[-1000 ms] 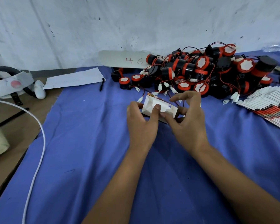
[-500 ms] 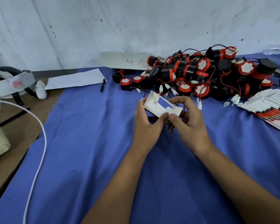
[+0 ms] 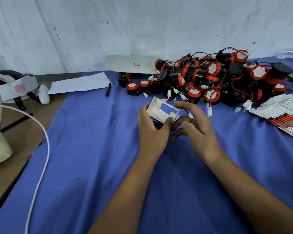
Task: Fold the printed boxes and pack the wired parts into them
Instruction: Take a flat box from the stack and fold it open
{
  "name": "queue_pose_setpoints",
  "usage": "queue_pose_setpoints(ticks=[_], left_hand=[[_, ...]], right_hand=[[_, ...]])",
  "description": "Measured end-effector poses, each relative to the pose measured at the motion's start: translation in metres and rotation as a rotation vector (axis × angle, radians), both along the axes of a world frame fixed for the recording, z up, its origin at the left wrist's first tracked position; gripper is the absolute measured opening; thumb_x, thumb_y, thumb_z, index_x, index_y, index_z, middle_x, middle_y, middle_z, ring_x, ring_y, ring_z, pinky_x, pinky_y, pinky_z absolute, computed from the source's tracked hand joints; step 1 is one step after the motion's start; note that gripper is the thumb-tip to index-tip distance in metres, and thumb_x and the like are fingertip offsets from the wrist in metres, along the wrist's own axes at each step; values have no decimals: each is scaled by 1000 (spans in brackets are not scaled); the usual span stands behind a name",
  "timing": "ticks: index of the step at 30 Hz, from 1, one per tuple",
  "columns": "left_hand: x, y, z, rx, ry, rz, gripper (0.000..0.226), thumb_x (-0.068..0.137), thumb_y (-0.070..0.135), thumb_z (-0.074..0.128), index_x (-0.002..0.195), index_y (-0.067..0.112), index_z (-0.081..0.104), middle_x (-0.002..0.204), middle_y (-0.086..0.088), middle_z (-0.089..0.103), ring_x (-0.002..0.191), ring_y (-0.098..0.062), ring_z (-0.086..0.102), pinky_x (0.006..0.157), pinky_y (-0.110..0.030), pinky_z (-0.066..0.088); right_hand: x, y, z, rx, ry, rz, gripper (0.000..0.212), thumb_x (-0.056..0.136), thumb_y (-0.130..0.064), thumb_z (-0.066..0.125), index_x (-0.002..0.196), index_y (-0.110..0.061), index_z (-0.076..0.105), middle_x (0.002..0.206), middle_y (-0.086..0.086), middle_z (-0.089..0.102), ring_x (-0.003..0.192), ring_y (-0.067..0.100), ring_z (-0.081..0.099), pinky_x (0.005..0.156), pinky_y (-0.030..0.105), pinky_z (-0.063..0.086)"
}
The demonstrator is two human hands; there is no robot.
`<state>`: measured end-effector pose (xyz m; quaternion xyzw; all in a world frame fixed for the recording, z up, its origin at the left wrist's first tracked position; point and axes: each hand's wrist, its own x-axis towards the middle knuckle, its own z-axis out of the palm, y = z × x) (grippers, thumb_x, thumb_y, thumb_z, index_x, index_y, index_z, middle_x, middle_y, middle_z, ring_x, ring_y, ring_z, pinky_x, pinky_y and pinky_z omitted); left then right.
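Note:
A small white box [image 3: 156, 112], opened into a hollow sleeve, is held above the blue cloth [image 3: 95, 149]; I can see the cloth through it. My left hand [image 3: 151, 130] grips its left side with the thumb on the near wall. My right hand [image 3: 198, 129] is at the box's right end, index finger over the top edge and thumb near the lower corner. Behind lies a heap of black-and-red wired parts [image 3: 210, 78] with white connectors. A fanned stack of flat printed boxes [image 3: 284, 115] lies at the right.
A white board marked "46" [image 3: 134, 65] leans on the wall. A sheet of paper [image 3: 79, 83] and a black pen [image 3: 108, 89] lie at the back left. A white cable [image 3: 41, 166] crosses the wooden table at left, near a grey-and-white headset [image 3: 15, 88].
The box has gone from a flattened, tilted piece to an opened hollow sleeve. My right fingers have spread and shifted to its right end. Both hands stayed in about the same place.

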<state>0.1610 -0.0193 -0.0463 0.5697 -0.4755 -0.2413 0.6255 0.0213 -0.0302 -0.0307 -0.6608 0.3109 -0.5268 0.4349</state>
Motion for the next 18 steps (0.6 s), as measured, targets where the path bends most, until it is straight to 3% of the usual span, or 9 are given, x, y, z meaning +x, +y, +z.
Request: queue_pose_setpoints(ticks=[2, 5, 8, 11, 14, 18], left_hand=[[-1, 2, 1, -21, -10, -28, 60, 82, 38, 74, 136, 33, 46, 133, 4, 56, 116, -13, 62, 90, -40, 59], [-4, 4, 2, -51, -83, -87, 69, 81, 49, 67, 145, 40, 43, 135, 6, 51, 114, -11, 62, 86, -30, 60], [-5, 4, 1, -50, -107, -125, 69, 86, 44, 65, 150, 45, 39, 132, 8, 48, 108, 1, 59, 80, -12, 53], [-5, 4, 1, -57, -97, -129, 59, 93, 38, 61, 149, 41, 44, 132, 9, 48, 110, 8, 54, 80, -7, 48], [-3, 5, 4, -85, -147, -31, 47, 92, 43, 60, 136, 28, 55, 127, 6, 54, 109, 5, 54, 78, -9, 47], [2, 6, 8, -88, -237, 119, 46, 84, 69, 56, 106, 28, 55, 106, 13, 60, 98, -3, 57, 71, -14, 44]], right_hand=[[1, -1, 0, -14, 10, -42, 29, 102, -4, 52, 128, -13, 59, 90, 16, 67, 69, 26, 70, 59, 37, 59], [2, -3, -1, -30, 36, -136, 22, 99, -15, 64, 121, -18, 63, 100, 15, 66, 61, 18, 69, 49, 29, 53], [-1, -5, 0, 1, 16, -158, 23, 99, -16, 66, 121, -22, 64, 100, 13, 66, 60, 16, 67, 47, 30, 52], [-3, -6, 0, -16, 29, -147, 27, 98, -14, 66, 123, -23, 64, 107, 13, 66, 65, 15, 67, 48, 32, 53], [-5, -6, 0, -79, 89, -141, 29, 95, -12, 69, 122, -25, 66, 109, 10, 67, 69, 15, 69, 46, 33, 53], [-5, -6, 1, -121, 157, -123, 30, 91, -12, 74, 118, -24, 67, 102, 1, 67, 62, 17, 69, 44, 30, 52]])
